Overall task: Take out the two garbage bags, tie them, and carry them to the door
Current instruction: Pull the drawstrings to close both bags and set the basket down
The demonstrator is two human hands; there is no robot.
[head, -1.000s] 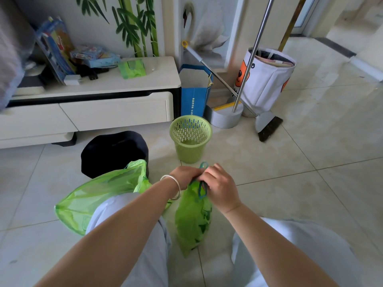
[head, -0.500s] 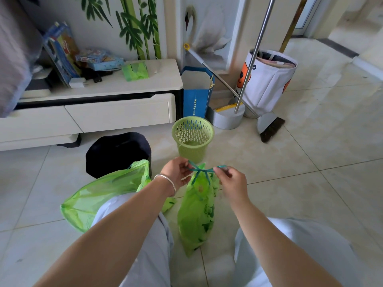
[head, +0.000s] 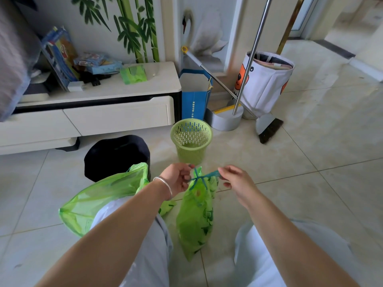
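A small green garbage bag [head: 195, 216] hangs between my knees, its neck gathered by a blue drawstring [head: 204, 176]. My left hand [head: 178, 178] pinches the string's left end and my right hand [head: 234, 179] pinches its right end, so the string runs taut between them. A second, larger green garbage bag [head: 99, 197] lies on the floor to the left, partly hidden behind my left forearm and knee, with its mouth loose.
An empty green slotted bin [head: 191, 139] and a black bin [head: 116, 155] stand on the tile floor ahead. Behind them are a white TV cabinet [head: 93, 121], a blue paper bag [head: 194, 98], a broom with dustpan [head: 267, 127] and a white fabric basket [head: 267, 83]. A doorway opens at the far right.
My hands were bunched together at the bag's neck. They have drawn apart sideways, pulling the blue drawstring tight across the top of the small bag.
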